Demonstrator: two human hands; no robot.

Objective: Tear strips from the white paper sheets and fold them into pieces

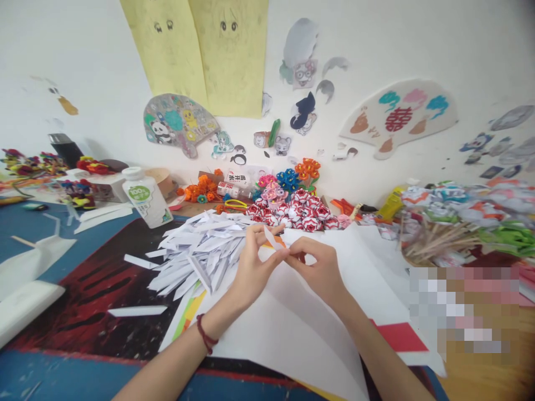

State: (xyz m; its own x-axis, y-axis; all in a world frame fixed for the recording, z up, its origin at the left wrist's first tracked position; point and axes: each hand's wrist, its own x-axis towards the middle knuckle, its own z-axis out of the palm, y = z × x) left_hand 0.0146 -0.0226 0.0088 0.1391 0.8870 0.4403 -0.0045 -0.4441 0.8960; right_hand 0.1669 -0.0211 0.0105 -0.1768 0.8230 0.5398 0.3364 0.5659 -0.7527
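Note:
Both hands meet over a large white sheet of paper. My left hand, with a dark red cord bracelet on its wrist, pinches a small folded white paper strip between thumb and fingers. From the other side my right hand closes on the lower end of this strip, its fingertips touching the left thumb. The fingers partly hide the strip. Left of the hands lies a big heap of folded white paper strips, reaching close behind the left hand.
Red-and-white paper flowers are piled behind the hands. A white bottle stands at the back left. Single strips lie on the dark mat. Wooden sticks with coloured tops and a red paper piece are at the right.

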